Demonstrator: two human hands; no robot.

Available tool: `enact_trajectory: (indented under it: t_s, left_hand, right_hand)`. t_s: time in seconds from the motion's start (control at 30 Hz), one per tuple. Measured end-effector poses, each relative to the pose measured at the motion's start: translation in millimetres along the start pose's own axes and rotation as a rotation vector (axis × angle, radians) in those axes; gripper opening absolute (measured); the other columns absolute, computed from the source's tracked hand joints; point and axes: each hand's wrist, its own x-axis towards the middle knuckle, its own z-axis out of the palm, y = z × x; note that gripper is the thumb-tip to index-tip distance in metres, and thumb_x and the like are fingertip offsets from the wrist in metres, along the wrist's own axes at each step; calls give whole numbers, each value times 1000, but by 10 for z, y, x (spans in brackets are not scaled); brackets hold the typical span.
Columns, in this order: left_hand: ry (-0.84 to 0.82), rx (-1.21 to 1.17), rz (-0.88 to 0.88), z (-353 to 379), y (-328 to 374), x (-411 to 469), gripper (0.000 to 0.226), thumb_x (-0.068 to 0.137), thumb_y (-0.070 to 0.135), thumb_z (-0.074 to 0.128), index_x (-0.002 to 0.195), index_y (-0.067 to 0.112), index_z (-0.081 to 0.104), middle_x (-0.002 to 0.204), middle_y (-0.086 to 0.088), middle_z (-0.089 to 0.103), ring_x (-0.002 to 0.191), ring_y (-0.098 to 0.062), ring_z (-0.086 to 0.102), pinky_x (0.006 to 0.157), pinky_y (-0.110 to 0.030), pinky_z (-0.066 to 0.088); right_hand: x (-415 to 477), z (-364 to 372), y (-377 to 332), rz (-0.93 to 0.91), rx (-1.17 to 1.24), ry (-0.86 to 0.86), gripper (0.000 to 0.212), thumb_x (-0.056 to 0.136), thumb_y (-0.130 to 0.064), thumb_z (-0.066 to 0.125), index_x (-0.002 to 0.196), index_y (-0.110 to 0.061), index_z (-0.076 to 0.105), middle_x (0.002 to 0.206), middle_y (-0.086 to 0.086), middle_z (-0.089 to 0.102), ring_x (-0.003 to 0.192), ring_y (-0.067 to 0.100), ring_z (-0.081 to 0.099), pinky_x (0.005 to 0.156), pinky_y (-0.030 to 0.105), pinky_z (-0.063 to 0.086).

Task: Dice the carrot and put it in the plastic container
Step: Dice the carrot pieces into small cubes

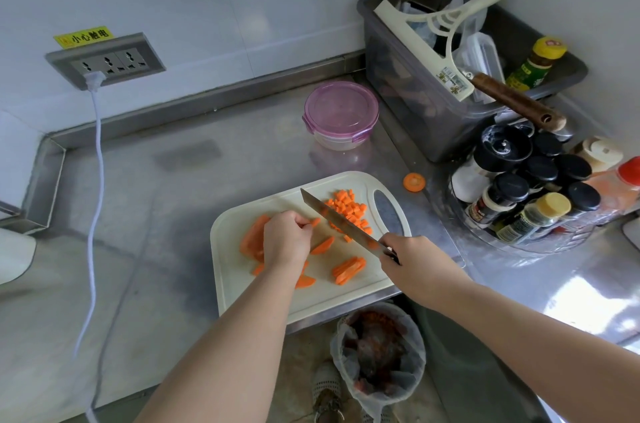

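Gripping the knife (341, 218) by its handle, the right hand (412, 258) is closed tight, so the handle is hidden inside the fist; the blade slants up and left over the cutting board (242, 291). Left hand (285, 237): fingers curled, pinching a thin carrot strip (316, 222) just beside the blade. Diced carrot (348, 209): one heap on the far side of the board, partly behind the blade. Carrot slabs (252, 239): under and left of the left hand, partly covered by it. Carrot sticks (349, 270): a small bundle near the board's front edge. Carrot end (414, 182): one round, on the steel counter (156, 215) just off the board's far right corner. Plastic container (341, 113): round, purple clip lid on, behind the board near the wall, well apart from the carrot; contents cannot be made out. Grey bin (415, 104): right rear corner, holding a cream squeegee (433, 42), a wooden-handled tool and a bottle. Spice jars (540, 187): clustered on a rack to the right. Wall socket (105, 61) with white cable (95, 180): left. Lined waste bin (379, 353): on the floor below the board, contents blurred.
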Motion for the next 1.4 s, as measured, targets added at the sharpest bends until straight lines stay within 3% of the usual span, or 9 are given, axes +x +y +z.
enact_trajectory:
  t_s: [0.13, 0.23, 0.33, 0.43, 0.53, 0.73, 1.0, 1.23, 1.4]
  left_hand:
    - [47, 7, 48, 26, -42, 7, 6, 87, 17, 65, 86, 12, 68, 86, -7, 72, 78, -27, 67, 65, -43, 58]
    - [18, 65, 76, 22, -60, -73, 7, 85, 26, 66, 89, 20, 64, 88, 4, 69, 80, -19, 65, 66, -35, 56]
    - [-102, 394, 200, 50, -86, -167, 26, 83, 40, 66, 104, 27, 61, 101, 11, 58, 97, -15, 60, 74, -31, 52]
    - [-119, 565, 320, 64, -89, -200, 25, 87, 35, 61, 110, 25, 60, 112, 5, 56, 107, -17, 56, 78, -32, 48]
    - [-119, 605, 352, 42, -68, -191, 19, 91, 35, 57, 107, 26, 62, 109, 5, 62, 101, -16, 61, 76, -31, 49]
    - [-364, 569, 462, -111, -56, -79, 19, 90, 37, 61, 104, 25, 64, 96, 8, 68, 90, -14, 63, 77, -30, 51]
    - [-360, 768, 699, -154, -78, -98, 12, 92, 23, 51, 97, 19, 61, 103, 3, 55, 84, -25, 62, 69, -39, 49]
    - [-298, 645, 628, -141, -155, -106, 18, 94, 22, 53, 109, 22, 63, 118, 8, 57, 92, -17, 64, 72, -33, 50]
    - [-303, 662, 637, -155, -132, -88, 15, 94, 23, 53, 104, 22, 64, 108, 7, 57, 88, -19, 63, 71, -36, 49]
  right_hand:
    - [1, 34, 50, 0, -52, -2, 14, 98, -20, 38, 93, -18, 50, 73, 5, 56, 58, 20, 47, 49, 28, 34]
    - [-27, 35, 101, -7, -22, 17, 13, 98, -19, 39, 86, -22, 44, 66, 3, 51, 54, 19, 43, 47, 29, 31]
    - [-53, -1, 133, 0, 3, 28, 19, 98, -20, 39, 80, -27, 40, 62, 0, 48, 51, 17, 42, 47, 28, 30]
    - [-64, -31, 133, 5, -2, 33, 32, 98, -20, 40, 69, -31, 33, 59, -1, 48, 49, 17, 40, 47, 28, 30]
    - [-71, -48, 120, 3, 4, 27, 35, 98, -20, 40, 67, -32, 30, 59, -1, 47, 48, 16, 39, 46, 26, 29]
    - [-81, -42, 141, -2, 10, 10, 31, 97, -20, 40, 69, -29, 34, 62, 1, 49, 49, 16, 40, 46, 25, 29]
    - [-84, -67, 187, 0, 38, 17, 34, 97, -18, 42, 66, -31, 34, 60, -4, 46, 50, 12, 40, 49, 27, 30]
    - [-71, -85, 210, 3, 49, 33, 36, 97, -18, 42, 65, -31, 33, 57, -5, 45, 49, 12, 39, 49, 26, 30]
    - [-60, -82, 201, -1, 49, 15, 34, 97, -19, 42, 67, -32, 34, 59, -3, 47, 50, 13, 40, 50, 28, 32]
